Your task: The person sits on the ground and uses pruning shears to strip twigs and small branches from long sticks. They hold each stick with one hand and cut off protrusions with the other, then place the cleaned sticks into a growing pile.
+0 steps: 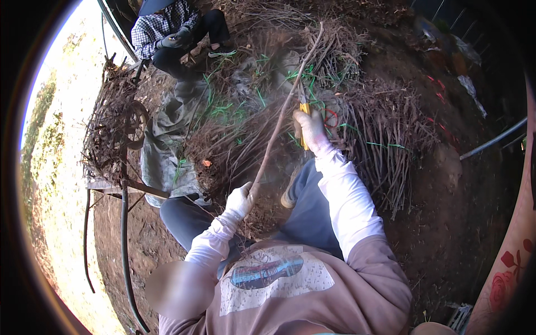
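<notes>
My left hand [240, 201], in a pale work glove, is closed around the lower end of a long woody stem [274, 136]. Fine roots hang below that hand. The stem slants up and to the right, away from me. My right hand [310, 125], gloved too, grips the yellow handles of pruning shears [305, 109], whose blades point up beside the middle of the stem. Whether the blades touch the stem is unclear. Beyond and below the stem lies a heap of thin rooted stems [247, 134] on the ground.
Another person [167, 37] in a checked shirt and gloves sits at the upper left. Bundles of rooted stems [389, 121] tied with green twine lie at right. More stems fill a metal-legged stand [146, 189] at left, beside a grey sheet [161, 138]. A metal pole [494, 138] slants at far right.
</notes>
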`<state>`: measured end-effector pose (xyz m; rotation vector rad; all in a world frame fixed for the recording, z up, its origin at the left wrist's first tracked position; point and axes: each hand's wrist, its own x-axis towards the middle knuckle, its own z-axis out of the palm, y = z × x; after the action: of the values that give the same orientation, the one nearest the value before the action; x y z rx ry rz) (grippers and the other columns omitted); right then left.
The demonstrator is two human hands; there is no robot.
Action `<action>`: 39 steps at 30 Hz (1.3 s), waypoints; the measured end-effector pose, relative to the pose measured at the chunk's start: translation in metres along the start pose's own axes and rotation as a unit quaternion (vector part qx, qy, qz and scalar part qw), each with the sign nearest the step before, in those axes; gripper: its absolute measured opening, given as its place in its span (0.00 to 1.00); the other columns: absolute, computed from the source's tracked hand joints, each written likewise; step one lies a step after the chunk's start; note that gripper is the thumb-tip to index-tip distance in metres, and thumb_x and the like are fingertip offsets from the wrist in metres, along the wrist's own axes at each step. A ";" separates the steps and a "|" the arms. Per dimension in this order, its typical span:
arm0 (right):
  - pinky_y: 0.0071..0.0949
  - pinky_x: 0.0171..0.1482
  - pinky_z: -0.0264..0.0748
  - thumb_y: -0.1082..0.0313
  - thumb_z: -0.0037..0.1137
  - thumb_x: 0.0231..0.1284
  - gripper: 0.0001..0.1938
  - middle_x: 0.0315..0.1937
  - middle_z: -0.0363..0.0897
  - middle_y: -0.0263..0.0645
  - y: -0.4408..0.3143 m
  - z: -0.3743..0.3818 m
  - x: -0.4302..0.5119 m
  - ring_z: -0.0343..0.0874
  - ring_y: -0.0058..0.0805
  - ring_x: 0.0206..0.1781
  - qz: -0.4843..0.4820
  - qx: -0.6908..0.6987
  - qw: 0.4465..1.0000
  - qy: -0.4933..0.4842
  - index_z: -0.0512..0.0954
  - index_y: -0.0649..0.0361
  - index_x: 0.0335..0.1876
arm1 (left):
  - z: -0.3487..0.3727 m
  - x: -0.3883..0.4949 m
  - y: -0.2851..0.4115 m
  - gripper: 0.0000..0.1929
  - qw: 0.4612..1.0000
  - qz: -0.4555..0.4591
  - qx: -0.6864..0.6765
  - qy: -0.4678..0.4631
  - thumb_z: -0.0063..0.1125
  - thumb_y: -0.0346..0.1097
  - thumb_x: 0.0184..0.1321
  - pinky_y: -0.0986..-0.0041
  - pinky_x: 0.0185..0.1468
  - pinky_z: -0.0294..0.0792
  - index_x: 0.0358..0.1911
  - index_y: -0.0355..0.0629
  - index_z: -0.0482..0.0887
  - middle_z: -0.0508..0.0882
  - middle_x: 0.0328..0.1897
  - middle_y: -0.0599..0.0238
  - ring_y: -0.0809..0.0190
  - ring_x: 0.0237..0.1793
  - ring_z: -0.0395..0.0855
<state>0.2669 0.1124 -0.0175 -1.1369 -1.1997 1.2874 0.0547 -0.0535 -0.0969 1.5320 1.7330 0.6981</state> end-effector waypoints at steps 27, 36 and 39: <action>0.43 0.47 0.72 0.51 0.54 0.51 0.22 0.42 0.77 0.46 -0.047 -0.091 0.007 0.78 0.42 0.45 0.040 -0.763 0.638 0.096 0.70 0.57 0.48 | -0.052 0.030 0.023 0.14 0.861 0.088 0.453 0.212 0.50 0.50 0.58 0.60 0.25 0.70 0.28 0.47 0.71 0.78 0.20 0.61 0.53 0.21 0.80; 0.40 0.31 0.71 0.58 0.50 0.53 0.14 0.23 0.77 0.48 0.011 -0.124 0.007 0.77 0.45 0.25 -0.010 -0.392 0.900 0.189 0.71 0.63 0.34 | -0.136 0.128 -0.025 0.08 0.987 0.000 -0.028 0.158 0.50 0.37 0.60 0.70 0.29 0.65 0.34 0.40 0.71 0.71 0.21 0.63 0.66 0.23 0.70; 0.36 0.29 0.68 0.63 0.49 0.53 0.11 0.20 0.73 0.47 0.048 -0.128 0.007 0.75 0.40 0.24 -0.077 -0.377 0.913 0.137 0.69 0.65 0.32 | -0.172 0.131 0.005 0.05 0.958 -0.014 -0.266 0.104 0.49 0.35 0.61 0.80 0.24 0.59 0.36 0.42 0.72 0.67 0.22 0.76 0.75 0.20 0.63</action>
<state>0.3905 0.1263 -0.0740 -1.6596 -1.5791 0.4989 -0.0851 0.0867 -0.0096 1.0884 1.5361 1.2308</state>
